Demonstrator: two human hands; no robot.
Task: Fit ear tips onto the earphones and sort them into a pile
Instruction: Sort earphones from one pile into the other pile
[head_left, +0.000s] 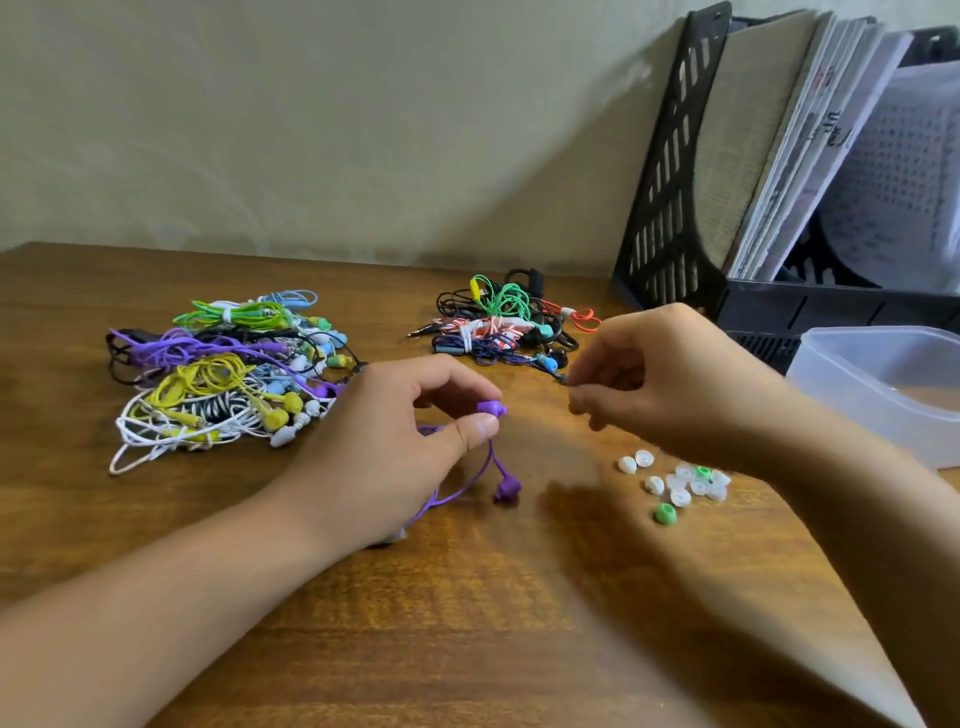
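Pinching a purple earbud between thumb and forefinger, the left hand aims its bare nozzle toward three o'clock, where the right hand waits nearby, fingers curled; whether they grip a tip cannot be told. A second purple bud dangles at six o'clock. Roughly a dozen loose tips, two of them green, lie at four o'clock. Two earphone heaps sit at ten and twelve.

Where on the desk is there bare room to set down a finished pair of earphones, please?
The wood in front of the left hand, toward the near edge, is bare. So is the strip between the left pile and the right pile. It is crowded around the loose ear tips under the right hand and by the plastic tub.
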